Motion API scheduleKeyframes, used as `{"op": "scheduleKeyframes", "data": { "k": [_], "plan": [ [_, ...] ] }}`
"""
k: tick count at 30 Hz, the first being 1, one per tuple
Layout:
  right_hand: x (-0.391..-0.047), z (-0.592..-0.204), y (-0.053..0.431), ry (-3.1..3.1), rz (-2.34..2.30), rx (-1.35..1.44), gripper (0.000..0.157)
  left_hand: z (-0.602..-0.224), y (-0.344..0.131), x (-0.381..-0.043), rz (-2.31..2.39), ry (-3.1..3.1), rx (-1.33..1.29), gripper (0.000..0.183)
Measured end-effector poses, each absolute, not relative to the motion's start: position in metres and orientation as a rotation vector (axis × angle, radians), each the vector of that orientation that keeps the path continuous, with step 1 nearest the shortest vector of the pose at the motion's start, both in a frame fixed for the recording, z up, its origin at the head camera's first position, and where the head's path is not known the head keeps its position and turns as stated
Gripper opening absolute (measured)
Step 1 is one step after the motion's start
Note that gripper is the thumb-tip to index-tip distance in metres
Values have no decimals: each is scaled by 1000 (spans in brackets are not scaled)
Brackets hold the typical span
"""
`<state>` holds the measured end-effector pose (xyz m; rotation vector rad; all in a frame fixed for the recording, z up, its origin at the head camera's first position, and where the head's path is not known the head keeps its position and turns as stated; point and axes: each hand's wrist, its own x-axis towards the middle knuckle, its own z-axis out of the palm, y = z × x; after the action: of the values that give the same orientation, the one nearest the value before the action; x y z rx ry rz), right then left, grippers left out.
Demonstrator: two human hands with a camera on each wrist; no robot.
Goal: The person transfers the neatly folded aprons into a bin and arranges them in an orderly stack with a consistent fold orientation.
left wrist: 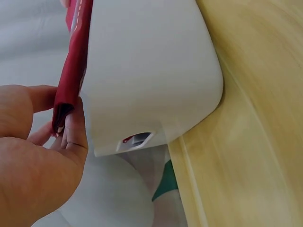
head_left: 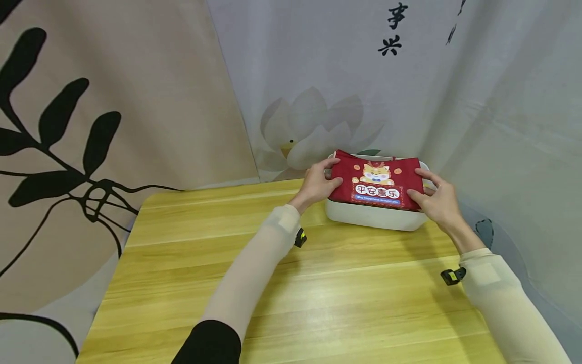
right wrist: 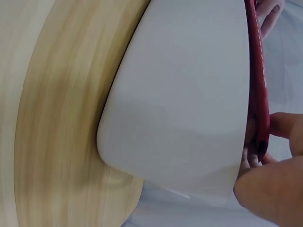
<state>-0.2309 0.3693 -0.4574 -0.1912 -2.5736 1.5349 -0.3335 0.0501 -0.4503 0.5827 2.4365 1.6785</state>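
A folded red cloth item [head_left: 376,183] with a cartoon dog, white Chinese characters and a blue strip lies level across the top of a white plastic bin [head_left: 375,215]. At its left end, my left hand [head_left: 316,183] pinches it, thumb on top and fingers beneath. My right hand [head_left: 438,199] pinches the opposite end the same way. Seen from the left wrist, the red cloth [left wrist: 71,75] shows its folded layers at the end, close over the bin's rim. Most of the bin's inside is hidden under the cloth.
The bin stands at the back right of a wooden table [head_left: 318,283], close to a hanging curtain [head_left: 327,65] with lotus and character prints. A handle hole [left wrist: 137,140] opens in the bin's end wall. Another curtain with black leaves [head_left: 63,126] hangs on the left.
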Motion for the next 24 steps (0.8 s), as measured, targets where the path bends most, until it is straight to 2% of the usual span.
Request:
{"op": "scheduleKeyframes", "data": {
  "k": [10,24],
  "plan": [
    [-236,-460,374,-2607,1542,-171,73,-451,59,-335,1614,2519,495,60],
    [-238,-458,381,-2584,1405,-180,69,-445,56,-338,1470,2577,549,68]
  ]
}}
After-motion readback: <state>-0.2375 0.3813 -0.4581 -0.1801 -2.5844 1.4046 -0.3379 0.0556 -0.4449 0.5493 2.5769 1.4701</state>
